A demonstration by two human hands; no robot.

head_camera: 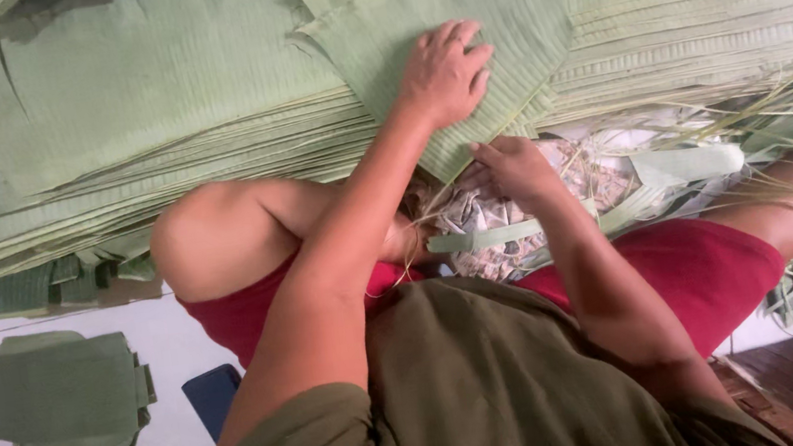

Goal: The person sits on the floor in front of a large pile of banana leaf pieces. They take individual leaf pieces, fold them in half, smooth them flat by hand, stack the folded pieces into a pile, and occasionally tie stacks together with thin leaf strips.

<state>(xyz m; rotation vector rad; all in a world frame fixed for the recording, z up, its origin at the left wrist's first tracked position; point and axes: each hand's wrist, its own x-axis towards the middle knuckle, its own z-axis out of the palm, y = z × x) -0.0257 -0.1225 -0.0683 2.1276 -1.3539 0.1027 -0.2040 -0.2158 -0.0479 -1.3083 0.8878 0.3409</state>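
On the leaf stack [153, 132], 2 hands: left hand [443, 71] pressing flat with fingers spread, right hand [511, 167] pinching 1 leaf [454, 34].

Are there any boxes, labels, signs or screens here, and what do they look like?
None: no box, label, sign or screen shows.
Big leaf stack: across the top, flat pale green ribbed sheets.
Top leaf sheet: under the left hand; the right hand is at its lower edge.
Folded leaf bundles: lower left on the floor, darker green.
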